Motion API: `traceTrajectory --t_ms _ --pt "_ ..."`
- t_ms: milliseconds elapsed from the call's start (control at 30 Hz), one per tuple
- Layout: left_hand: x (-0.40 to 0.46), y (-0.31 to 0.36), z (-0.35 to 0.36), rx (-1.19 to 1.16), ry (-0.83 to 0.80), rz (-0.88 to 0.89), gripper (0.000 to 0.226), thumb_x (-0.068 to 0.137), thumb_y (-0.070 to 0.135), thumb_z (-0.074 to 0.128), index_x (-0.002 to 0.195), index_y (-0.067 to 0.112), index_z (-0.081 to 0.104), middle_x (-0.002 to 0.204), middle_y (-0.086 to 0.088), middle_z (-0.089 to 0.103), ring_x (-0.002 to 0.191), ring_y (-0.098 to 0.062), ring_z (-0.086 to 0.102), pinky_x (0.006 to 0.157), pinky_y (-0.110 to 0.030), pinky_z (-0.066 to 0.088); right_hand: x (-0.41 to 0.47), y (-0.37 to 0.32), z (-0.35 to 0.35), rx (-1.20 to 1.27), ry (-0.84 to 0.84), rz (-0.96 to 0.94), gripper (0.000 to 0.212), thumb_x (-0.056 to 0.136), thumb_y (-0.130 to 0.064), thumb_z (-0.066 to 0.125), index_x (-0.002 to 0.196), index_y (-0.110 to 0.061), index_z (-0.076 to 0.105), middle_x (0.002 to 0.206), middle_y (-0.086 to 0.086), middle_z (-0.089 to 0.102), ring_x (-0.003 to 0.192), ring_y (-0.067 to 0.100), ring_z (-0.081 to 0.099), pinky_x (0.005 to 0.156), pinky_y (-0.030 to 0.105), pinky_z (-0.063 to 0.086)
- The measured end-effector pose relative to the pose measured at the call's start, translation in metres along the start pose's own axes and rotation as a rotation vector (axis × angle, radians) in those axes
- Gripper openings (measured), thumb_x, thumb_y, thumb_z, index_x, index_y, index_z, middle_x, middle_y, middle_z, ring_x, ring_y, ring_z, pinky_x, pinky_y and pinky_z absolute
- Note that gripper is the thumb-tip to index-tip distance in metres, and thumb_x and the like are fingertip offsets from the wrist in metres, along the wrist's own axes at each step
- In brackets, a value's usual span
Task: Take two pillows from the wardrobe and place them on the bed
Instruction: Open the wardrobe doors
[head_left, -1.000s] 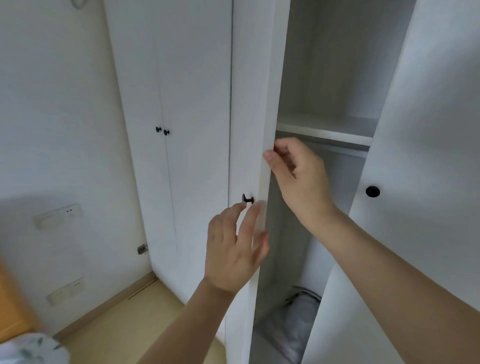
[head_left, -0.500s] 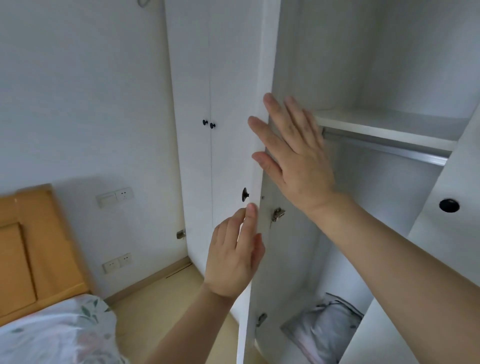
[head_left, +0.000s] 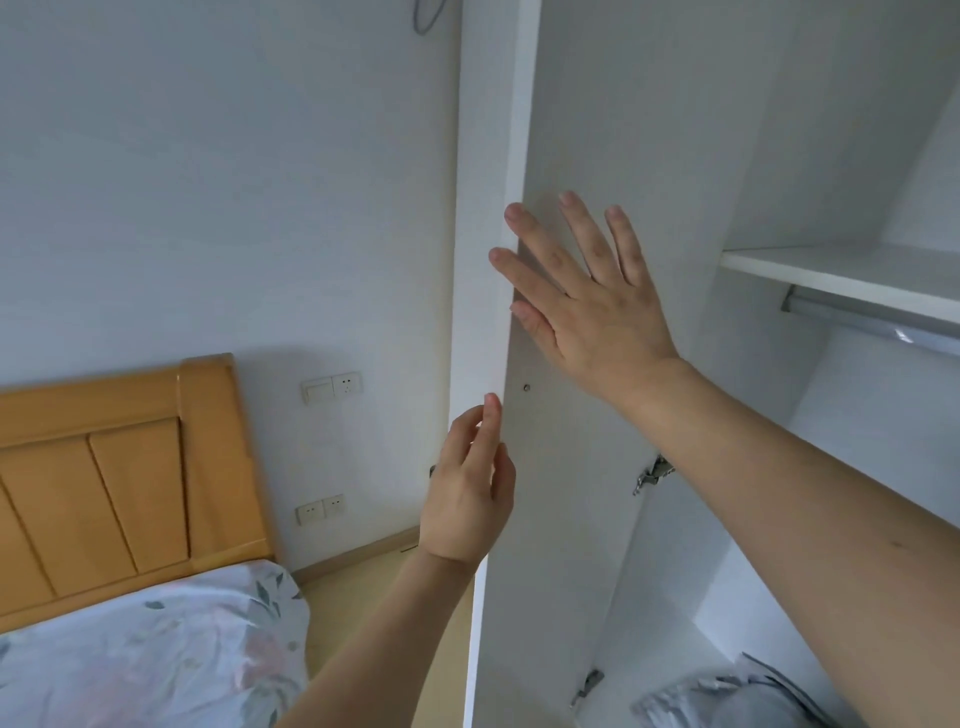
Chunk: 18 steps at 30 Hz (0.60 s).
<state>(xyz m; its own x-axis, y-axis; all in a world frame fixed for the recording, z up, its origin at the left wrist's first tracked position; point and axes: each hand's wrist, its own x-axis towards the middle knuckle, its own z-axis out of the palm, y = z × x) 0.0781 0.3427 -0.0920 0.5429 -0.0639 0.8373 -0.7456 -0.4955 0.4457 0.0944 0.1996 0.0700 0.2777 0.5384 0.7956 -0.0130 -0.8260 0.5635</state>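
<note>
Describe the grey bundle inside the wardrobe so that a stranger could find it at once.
Start at the white wardrobe, whose door stands open. Inside, go down past the shelf and the metal rail to the floor of the compartment. There lies the bundle: soft, grey and crumpled, the only thing visible in there, partly hidden behind the right forearm.

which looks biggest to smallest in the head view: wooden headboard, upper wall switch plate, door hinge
1. wooden headboard, by far the largest.
2. upper wall switch plate.
3. door hinge, though only slightly smaller than the plate and nearer the camera, so that order is unsure.
</note>
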Motion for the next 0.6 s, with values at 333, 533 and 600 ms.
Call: traceTrajectory --t_ms 333,533,600 --pt "0.032 -0.062 0.002 -0.025 0.046 -0.063 0.053 0.091 -0.004 0.049 0.143 0.002 0.042 0.117 -0.012 0.059 0.089 -0.027 0.061 0.079 -0.034 0.053 0.035 -0.022 0.054 0.022 -0.115 -0.040 0.045 0.102 -0.046 0.032 0.143 -0.029 0.037 0.161 -0.003 0.016 0.147 0.033 0.017 0.117 0.054 0.014" --pt "0.040 -0.079 0.002 -0.026 0.041 -0.097 0.054 0.091 -0.002 0.048 0.144 0.006 0.042 0.121 -0.008 0.059 0.093 -0.025 0.061 0.080 -0.028 0.052 0.044 -0.032 0.075 0.054 -0.114 -0.019 0.043 0.101 -0.045 0.034 0.140 -0.028 0.040 0.161 -0.003 0.019 0.146 0.033 0.020 0.117 0.055 0.016" --pt "0.042 -0.081 0.001 -0.015 0.018 -0.087 0.055 0.090 -0.005 0.049 0.144 0.005 0.042 0.120 -0.008 0.059 0.092 -0.025 0.061 0.080 -0.026 0.051 0.044 -0.031 0.078 0.070 -0.109 -0.023 0.042 0.101 -0.044 0.034 0.140 -0.028 0.040 0.160 -0.002 0.020 0.146 0.033 0.021 0.117 0.055 0.017"
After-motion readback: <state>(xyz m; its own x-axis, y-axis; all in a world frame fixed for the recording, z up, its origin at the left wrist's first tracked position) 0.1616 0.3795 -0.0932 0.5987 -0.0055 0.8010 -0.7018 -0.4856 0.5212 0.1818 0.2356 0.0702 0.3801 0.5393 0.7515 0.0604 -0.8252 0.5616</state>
